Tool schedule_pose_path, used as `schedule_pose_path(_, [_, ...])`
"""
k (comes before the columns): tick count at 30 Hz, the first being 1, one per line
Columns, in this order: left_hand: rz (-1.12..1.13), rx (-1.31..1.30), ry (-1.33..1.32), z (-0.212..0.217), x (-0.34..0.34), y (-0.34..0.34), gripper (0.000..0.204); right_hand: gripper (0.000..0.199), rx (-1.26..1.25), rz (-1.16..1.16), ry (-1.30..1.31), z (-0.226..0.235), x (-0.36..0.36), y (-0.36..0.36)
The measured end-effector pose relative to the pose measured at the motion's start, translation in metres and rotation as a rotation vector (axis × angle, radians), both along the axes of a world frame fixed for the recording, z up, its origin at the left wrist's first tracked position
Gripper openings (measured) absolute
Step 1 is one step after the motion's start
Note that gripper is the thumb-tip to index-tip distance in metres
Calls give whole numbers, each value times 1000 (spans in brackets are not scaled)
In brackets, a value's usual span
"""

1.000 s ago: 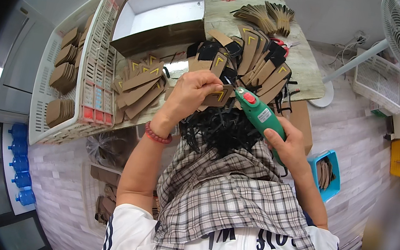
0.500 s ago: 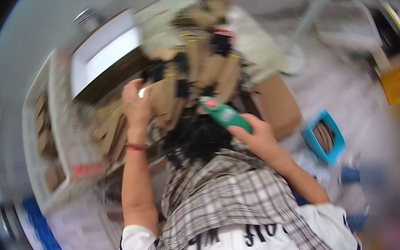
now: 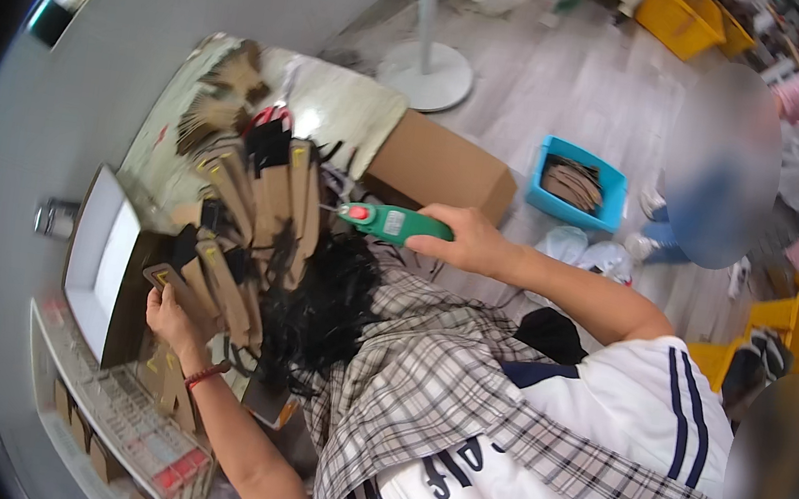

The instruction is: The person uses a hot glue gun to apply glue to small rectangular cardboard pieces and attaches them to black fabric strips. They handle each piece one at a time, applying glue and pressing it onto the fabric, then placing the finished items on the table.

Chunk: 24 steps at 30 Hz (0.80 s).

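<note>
My right hand [image 3: 462,238] is wrapped round a green handheld tool [image 3: 393,223] with a red button and a thin metal tip. The tip points left, over the work table. Low on the left, my left hand [image 3: 170,322] grips a flat tan strap-like piece [image 3: 180,289] with a yellow mark at its end. Beyond it lie several similar tan pieces [image 3: 269,202], bunched with black material. A heap of black strips [image 3: 326,311] lies between my arms, next to my plaid apron.
An open carton [image 3: 117,288] stands beside my left hand, above a white shelf unit [image 3: 113,429]. Scissors with red handles [image 3: 274,115] lie on the table. A brown box [image 3: 441,164] and a blue bin [image 3: 591,212] stand right. Another person [image 3: 715,190] is farther right.
The view has turned, so table and hands appear farther left. My left hand is now clearly seen gripping a tan piece. The green tool stays in my right hand.
</note>
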<state>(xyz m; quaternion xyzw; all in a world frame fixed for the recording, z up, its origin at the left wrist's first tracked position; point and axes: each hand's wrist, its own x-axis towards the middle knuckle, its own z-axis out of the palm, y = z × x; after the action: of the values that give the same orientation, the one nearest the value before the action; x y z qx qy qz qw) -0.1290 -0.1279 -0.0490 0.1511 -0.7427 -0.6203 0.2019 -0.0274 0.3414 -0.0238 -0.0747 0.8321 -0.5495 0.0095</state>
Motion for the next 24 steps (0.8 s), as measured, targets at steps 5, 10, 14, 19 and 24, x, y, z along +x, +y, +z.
schedule_pose_path(5, [174,88,297,22,47,39,6,33,-174,65,-267,17,16,-39])
schedule_pose_path(10, [39,809,293,45,72,100,8,32,-173,104,-210,41,15,-96])
schedule_pose_path(14, [90,855,259,64,74,139,8,35,-149,178,-136,40,5,-100])
schedule_pose_path(19, [38,974,257,59,70,160,8,37,-123,162,-165,45,7,-101])
schedule_pose_path(24, [-24,987,226,52,71,168,6,35,-156,157,-177,46,7,-98])
